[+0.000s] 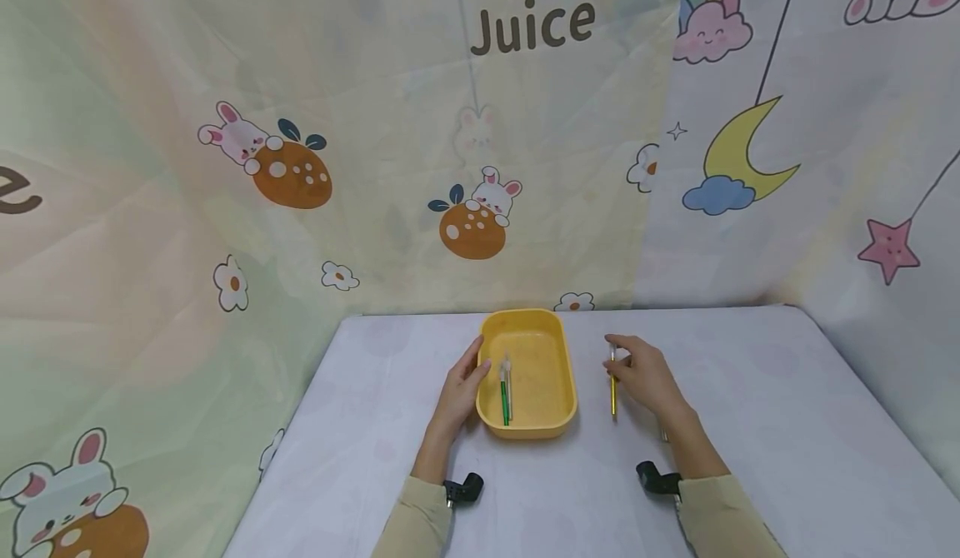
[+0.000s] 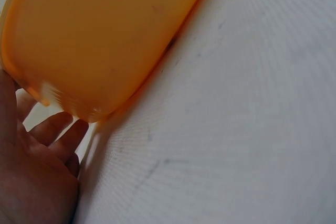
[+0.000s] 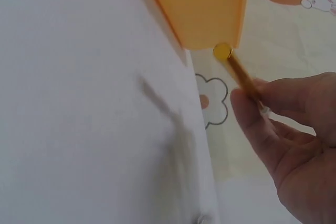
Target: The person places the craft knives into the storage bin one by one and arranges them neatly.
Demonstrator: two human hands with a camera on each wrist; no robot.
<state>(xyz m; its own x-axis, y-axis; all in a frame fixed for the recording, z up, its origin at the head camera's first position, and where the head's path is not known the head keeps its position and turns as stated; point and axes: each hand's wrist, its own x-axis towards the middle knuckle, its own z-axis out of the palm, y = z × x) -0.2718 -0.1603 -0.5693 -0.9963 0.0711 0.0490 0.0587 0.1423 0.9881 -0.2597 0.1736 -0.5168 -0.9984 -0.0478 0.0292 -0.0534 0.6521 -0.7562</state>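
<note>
A yellow plastic tray [image 1: 543,375] rests on the table, with a slim green pen-like stick [image 1: 504,402] and a silvery one [image 1: 510,391] lying side by side in its left half. My left hand [image 1: 459,390] holds the tray's left side, thumb at the rim and fingers along the outer wall [image 2: 79,124]. To the right of the tray, my right hand [image 1: 647,373] pinches a yellow pen-like stick [image 1: 613,396] near its pale upper end. In the right wrist view its round yellow end [image 3: 222,51] points away from the fingers, above the table.
Another thin, pale object [image 1: 663,435] lies on the table, mostly hidden by my right forearm. The white-covered table [image 1: 555,500] meets printed cloth walls [image 1: 390,208] at the back and sides. A black wrist camera [image 1: 658,479] sits on the right wrist.
</note>
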